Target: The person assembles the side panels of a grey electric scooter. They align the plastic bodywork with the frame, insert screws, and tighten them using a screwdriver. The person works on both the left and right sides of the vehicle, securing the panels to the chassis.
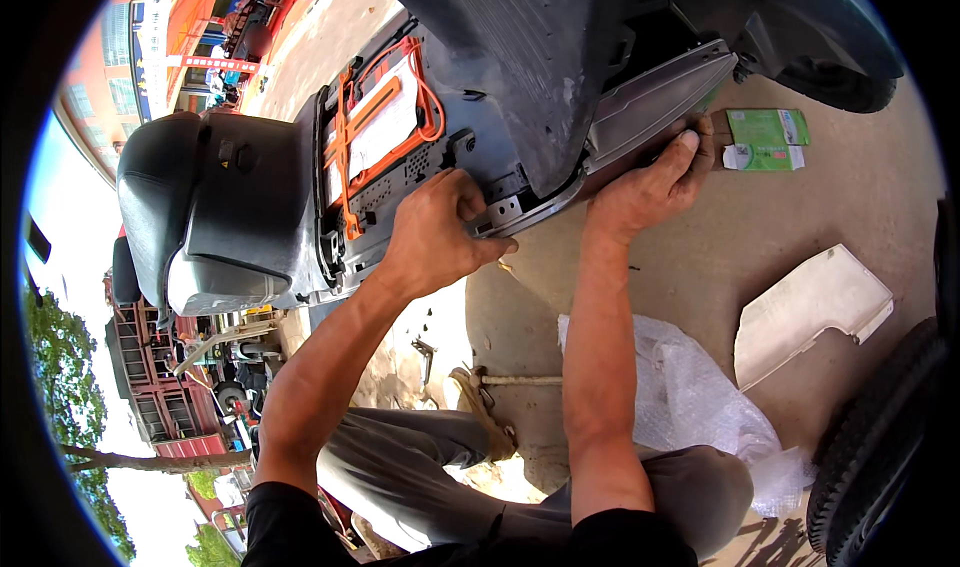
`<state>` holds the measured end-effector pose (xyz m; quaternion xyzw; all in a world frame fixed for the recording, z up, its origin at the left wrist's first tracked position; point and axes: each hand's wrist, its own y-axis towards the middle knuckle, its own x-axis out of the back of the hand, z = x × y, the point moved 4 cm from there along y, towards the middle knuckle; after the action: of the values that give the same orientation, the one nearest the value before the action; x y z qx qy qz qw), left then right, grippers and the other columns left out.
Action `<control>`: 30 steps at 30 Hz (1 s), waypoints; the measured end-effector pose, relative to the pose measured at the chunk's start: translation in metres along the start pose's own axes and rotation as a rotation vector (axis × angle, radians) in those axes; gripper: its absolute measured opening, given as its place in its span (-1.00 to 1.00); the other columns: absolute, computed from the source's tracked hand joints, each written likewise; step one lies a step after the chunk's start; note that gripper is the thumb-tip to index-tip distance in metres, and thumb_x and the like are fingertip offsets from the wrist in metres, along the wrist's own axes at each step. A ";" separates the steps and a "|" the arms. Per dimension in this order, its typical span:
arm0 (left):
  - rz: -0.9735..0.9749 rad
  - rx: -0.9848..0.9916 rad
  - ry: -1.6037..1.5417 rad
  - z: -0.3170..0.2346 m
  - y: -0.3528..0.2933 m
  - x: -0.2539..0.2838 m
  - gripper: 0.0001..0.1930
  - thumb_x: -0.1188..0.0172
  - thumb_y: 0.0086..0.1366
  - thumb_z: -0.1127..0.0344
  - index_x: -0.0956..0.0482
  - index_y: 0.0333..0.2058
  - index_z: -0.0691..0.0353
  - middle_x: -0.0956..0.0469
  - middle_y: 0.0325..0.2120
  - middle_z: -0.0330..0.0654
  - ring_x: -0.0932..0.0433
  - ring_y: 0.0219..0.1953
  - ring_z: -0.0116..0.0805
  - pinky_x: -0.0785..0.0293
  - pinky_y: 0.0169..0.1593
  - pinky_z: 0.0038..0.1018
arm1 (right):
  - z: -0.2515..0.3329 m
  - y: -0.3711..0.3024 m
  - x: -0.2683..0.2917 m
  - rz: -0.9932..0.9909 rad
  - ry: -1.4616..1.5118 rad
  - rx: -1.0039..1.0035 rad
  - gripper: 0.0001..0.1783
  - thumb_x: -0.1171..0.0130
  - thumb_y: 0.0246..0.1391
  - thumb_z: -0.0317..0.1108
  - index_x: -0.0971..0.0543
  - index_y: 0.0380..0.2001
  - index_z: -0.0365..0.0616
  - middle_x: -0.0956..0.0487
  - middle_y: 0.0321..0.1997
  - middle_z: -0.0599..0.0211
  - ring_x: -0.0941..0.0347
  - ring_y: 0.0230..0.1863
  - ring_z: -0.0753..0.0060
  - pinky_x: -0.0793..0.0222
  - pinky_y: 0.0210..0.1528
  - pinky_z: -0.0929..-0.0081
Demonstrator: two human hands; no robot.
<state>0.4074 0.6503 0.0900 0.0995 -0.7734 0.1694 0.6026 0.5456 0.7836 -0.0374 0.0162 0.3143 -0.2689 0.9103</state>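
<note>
An electric scooter (pixel 245 192) has its footboard area exposed, with a black floor panel (pixel 540 77) tilted up. Along its near lower edge runs a dark grey side trim panel (pixel 655 102). My right hand (pixel 655 182) grips the panel's lower edge, thumb on the outside and its other fingers partly hidden. My left hand (pixel 440 227) is closed at the panel's rear end, beside a small metal bracket (pixel 505 210), with fingers curled above and thumb below the edge. Behind the left hand, a battery (pixel 385 117) with orange straps and cables sits in the open bay.
A green box (pixel 765 137) and a white, cut-out panel (pixel 810 312) lie on the ground to the right. Bubble wrap (pixel 680 387) spreads below my right forearm. A tyre (pixel 875 447) stands at the lower right. Small parts and a tool (pixel 425 357) lie near my foot.
</note>
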 end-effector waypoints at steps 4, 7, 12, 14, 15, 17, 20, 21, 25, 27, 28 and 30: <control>0.022 -0.010 0.013 0.002 0.000 -0.001 -0.46 -0.72 -0.20 0.18 -0.54 -0.38 0.29 -0.53 -0.43 -0.11 -0.57 -0.36 -0.19 -0.55 -0.20 -0.30 | 0.005 -0.003 -0.001 0.028 0.051 -0.056 -0.46 0.02 0.49 -0.08 -0.50 0.18 -0.40 -0.55 0.08 0.10 -0.50 0.03 0.29 -0.47 0.07 0.39; 0.038 -0.024 0.020 0.004 0.003 0.000 -0.45 -0.72 -0.20 0.18 -0.54 -0.37 0.29 -0.53 -0.43 -0.12 -0.57 -0.37 -0.19 -0.55 -0.20 -0.30 | 0.005 -0.003 -0.002 0.032 0.080 -0.076 -0.45 0.03 0.50 -0.08 -0.49 0.18 -0.41 -0.55 0.10 0.09 -0.50 0.03 0.31 -0.47 0.06 0.41; 0.073 -0.027 0.023 0.005 0.005 0.002 -0.45 -0.73 -0.20 0.17 -0.54 -0.37 0.28 -0.53 -0.44 -0.12 -0.57 -0.38 -0.22 -0.55 -0.21 -0.31 | 0.006 -0.003 -0.001 0.035 0.026 -0.034 -0.45 0.02 0.50 -0.07 -0.49 0.19 -0.42 -0.57 0.08 0.12 -0.49 0.02 0.35 -0.47 0.05 0.43; 0.073 -0.026 0.017 0.005 0.005 0.002 -0.45 -0.73 -0.21 0.17 -0.55 -0.37 0.28 -0.54 -0.45 -0.13 -0.57 -0.39 -0.23 -0.54 -0.22 -0.32 | 0.007 -0.003 -0.001 0.046 0.051 -0.044 -0.45 0.02 0.51 -0.08 -0.50 0.19 -0.42 -0.57 0.07 0.12 -0.49 0.02 0.36 -0.47 0.05 0.43; 0.072 -0.026 0.005 0.005 0.005 0.003 -0.46 -0.73 -0.21 0.17 -0.56 -0.38 0.29 -0.53 -0.45 -0.14 -0.57 -0.39 -0.25 -0.54 -0.22 -0.33 | 0.008 -0.003 -0.002 0.046 0.043 -0.045 -0.45 0.02 0.51 -0.08 -0.50 0.19 -0.42 -0.57 0.07 0.12 -0.49 0.02 0.36 -0.46 0.05 0.44; 0.072 -0.024 -0.021 0.005 0.005 0.003 -0.46 -0.74 -0.20 0.17 -0.57 -0.38 0.30 -0.52 -0.46 -0.16 -0.55 -0.40 -0.28 -0.53 -0.22 -0.34 | 0.012 -0.004 -0.002 0.046 0.024 -0.047 -0.46 0.03 0.51 -0.08 -0.50 0.18 -0.42 -0.57 0.07 0.12 -0.49 0.01 0.37 -0.46 0.04 0.44; 0.108 -0.006 -0.067 0.008 0.006 0.003 -0.47 -0.74 -0.20 0.16 -0.59 -0.39 0.31 -0.50 -0.46 -0.19 -0.52 -0.40 -0.31 -0.52 -0.22 -0.36 | 0.009 -0.003 0.000 0.029 0.007 -0.026 -0.47 0.04 0.52 -0.09 -0.51 0.17 -0.42 -0.57 0.05 0.12 -0.48 -0.01 0.38 -0.44 0.03 0.45; 0.109 -0.007 -0.080 0.009 0.005 0.004 -0.47 -0.74 -0.20 0.17 -0.58 -0.39 0.31 -0.50 -0.47 -0.20 -0.52 -0.40 -0.32 -0.51 -0.22 -0.37 | 0.010 -0.003 0.001 0.028 -0.004 -0.021 -0.47 0.04 0.52 -0.09 -0.51 0.16 -0.42 -0.57 0.05 0.13 -0.48 -0.01 0.38 -0.44 0.03 0.45; 0.113 -0.029 -0.083 0.008 0.005 0.005 -0.48 -0.74 -0.20 0.21 -0.58 -0.40 0.31 -0.48 -0.47 -0.21 -0.50 -0.39 -0.34 -0.50 -0.23 -0.39 | 0.015 -0.003 0.000 0.029 -0.035 0.003 -0.46 0.03 0.52 -0.08 -0.51 0.14 -0.44 -0.57 0.03 0.14 -0.47 -0.01 0.37 -0.43 0.04 0.44; 0.087 -0.042 -0.070 0.007 0.005 0.005 -0.49 -0.74 -0.20 0.23 -0.57 -0.40 0.31 -0.48 -0.47 -0.20 -0.50 -0.38 -0.33 -0.50 -0.23 -0.39 | 0.014 -0.001 -0.002 0.037 -0.026 0.025 -0.45 0.03 0.52 -0.07 -0.51 0.14 -0.45 -0.56 0.04 0.15 -0.47 -0.01 0.36 -0.43 0.05 0.43; 0.063 -0.044 -0.066 0.007 0.003 0.005 -0.49 -0.74 -0.20 0.23 -0.57 -0.40 0.30 -0.49 -0.47 -0.20 -0.51 -0.38 -0.32 -0.50 -0.23 -0.39 | 0.012 -0.001 -0.002 0.042 -0.014 0.036 -0.45 0.04 0.52 -0.07 -0.51 0.14 -0.45 -0.55 0.04 0.15 -0.47 0.00 0.35 -0.43 0.06 0.43; 0.006 -0.062 -0.065 0.007 0.000 0.003 -0.50 -0.73 -0.20 0.23 -0.57 -0.40 0.30 -0.51 -0.45 -0.18 -0.54 -0.38 -0.30 -0.52 -0.23 -0.38 | 0.008 -0.001 -0.002 0.046 -0.014 0.059 -0.45 0.04 0.53 -0.06 -0.50 0.14 -0.45 -0.55 0.06 0.15 -0.46 0.01 0.35 -0.42 0.07 0.43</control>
<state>0.4000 0.6472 0.0916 0.0842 -0.7979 0.1438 0.5793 0.5484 0.7818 -0.0299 0.0484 0.2995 -0.2571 0.9175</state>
